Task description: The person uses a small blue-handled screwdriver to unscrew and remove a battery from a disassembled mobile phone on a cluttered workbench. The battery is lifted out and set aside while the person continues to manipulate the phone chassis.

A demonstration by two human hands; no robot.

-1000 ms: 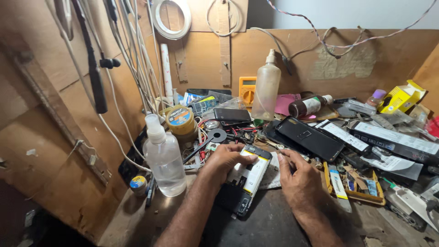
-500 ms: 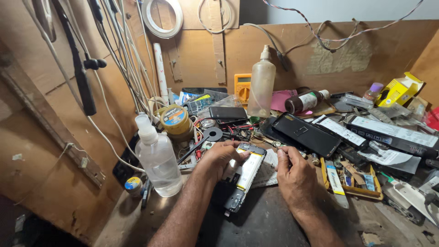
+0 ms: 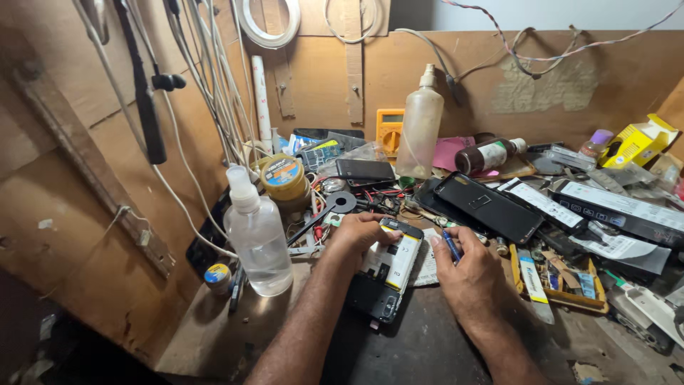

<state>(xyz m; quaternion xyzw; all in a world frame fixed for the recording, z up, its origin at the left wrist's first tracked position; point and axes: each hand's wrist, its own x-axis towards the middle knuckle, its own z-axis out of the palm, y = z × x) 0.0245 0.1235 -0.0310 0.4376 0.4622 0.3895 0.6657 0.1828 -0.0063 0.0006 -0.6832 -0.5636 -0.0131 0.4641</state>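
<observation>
Two bare hands work over an opened smartphone (image 3: 385,274) lying back-up on the dark, scuffed benchtop (image 3: 427,349), near the middle of the scene. Its rear cover is off, showing a flat pale battery with a yellow edge and a black camera end pointing toward the near side. The left hand (image 3: 356,234) curls over the phone's far left corner, fingers bent and pressing on its edge. The right hand (image 3: 467,274) sits just right of the phone, fingers pinched narrowly around a slim blue-handled tool (image 3: 451,244) whose tip points toward the phone's far end. Left of the hands stands a clear plastic squeeze bottle (image 3: 258,235) with a white nozzle, and beyond it a round tin with an orange label (image 3: 283,178). Farther back stand a tall cloudy bottle (image 3: 419,128) and a yellow multimeter (image 3: 389,132) against the plywood wall. A glossy black phone cover (image 3: 488,207) lies far right of the hands.
</observation>
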